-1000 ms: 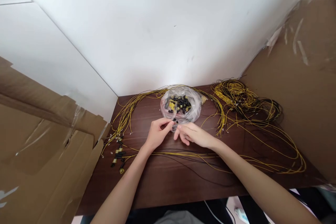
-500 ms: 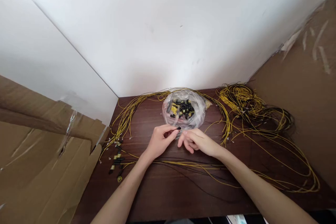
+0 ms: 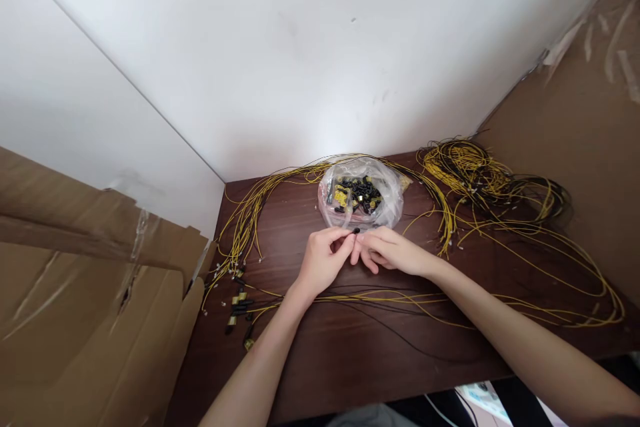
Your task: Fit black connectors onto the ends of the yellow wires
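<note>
My left hand (image 3: 324, 259) is closed in a pinch on a small black plastic part (image 3: 357, 231), its kind too small to tell. My right hand (image 3: 390, 250) meets it there, thumb and forefinger pressed together at the part's near side and the other fingers loosely curled. What lies between the right fingertips is hidden. Just beyond both hands stands an open clear plastic bag (image 3: 390, 207) of black and yellow pieces. Yellow and black wires (image 3: 385, 297) run across the table below the hands.
On the brown table (image 3: 370, 360), black and yellow pieces (image 3: 240, 307) lie at the left by wire ends. A wire bundle (image 3: 260, 203) arcs behind the bag to a tangled coil (image 3: 465, 170) at the right. Cardboard (image 3: 90, 320) borders the left, more cardboard (image 3: 565, 167) the right, a white wall (image 3: 310, 67) the back.
My right hand has closed in on the left, so the fingertips now meet at the black part. The view has shifted slightly, and the left hand keeps its pinch.
</note>
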`<state>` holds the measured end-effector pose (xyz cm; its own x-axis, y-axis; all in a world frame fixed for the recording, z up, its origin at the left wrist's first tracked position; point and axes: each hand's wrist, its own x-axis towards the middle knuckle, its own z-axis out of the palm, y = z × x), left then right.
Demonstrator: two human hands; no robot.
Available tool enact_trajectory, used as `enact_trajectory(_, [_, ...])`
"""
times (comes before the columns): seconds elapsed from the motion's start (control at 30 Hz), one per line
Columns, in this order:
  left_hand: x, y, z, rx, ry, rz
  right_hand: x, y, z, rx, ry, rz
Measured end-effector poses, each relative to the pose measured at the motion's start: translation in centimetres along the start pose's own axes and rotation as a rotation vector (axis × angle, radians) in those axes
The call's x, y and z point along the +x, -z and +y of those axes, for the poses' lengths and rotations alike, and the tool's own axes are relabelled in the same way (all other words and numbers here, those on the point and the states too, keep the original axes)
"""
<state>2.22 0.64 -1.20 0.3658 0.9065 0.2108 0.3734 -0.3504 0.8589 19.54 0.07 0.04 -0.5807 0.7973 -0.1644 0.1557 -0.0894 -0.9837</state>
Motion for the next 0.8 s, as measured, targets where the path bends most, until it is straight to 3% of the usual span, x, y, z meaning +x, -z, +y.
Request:
enact_trajectory(0.1, [0.0, 0.2, 0.0, -0.060, 0.022, 0.015, 1.0, -0.1, -0.6, 0.015, -0.055, -0.012])
enact_trajectory(0.17, [0.1, 0.4, 0.0, -0.146, 0.097, 0.028, 1.9, -0.4, -0.9, -0.012, -0.009, 0.036])
enact_trajectory(0.3, [0.3, 0.6, -0.2, -0.330, 0.250, 0.087, 3.0, -1.6, -0.8, 0.023, 0.083, 0.308])
enact_trajectory(0.4, [0.4, 0.5, -0.4, -0.356, 0.267, 0.113, 2.7, -2.0, -0.1, 0.021, 0.118, 0.402])
enact_trajectory(0.6, [0.3, 0.4, -0.3, -0.197, 0.190, 0.062, 1.6, -1.0, 0.4, 0.023, 0.196, 0.240])
enact_trajectory(0.8, [0.0, 0.4, 0.0, -0.148, 0.176, 0.045, 1.7, -0.9, 0.5, 0.006, 0.230, 0.200])
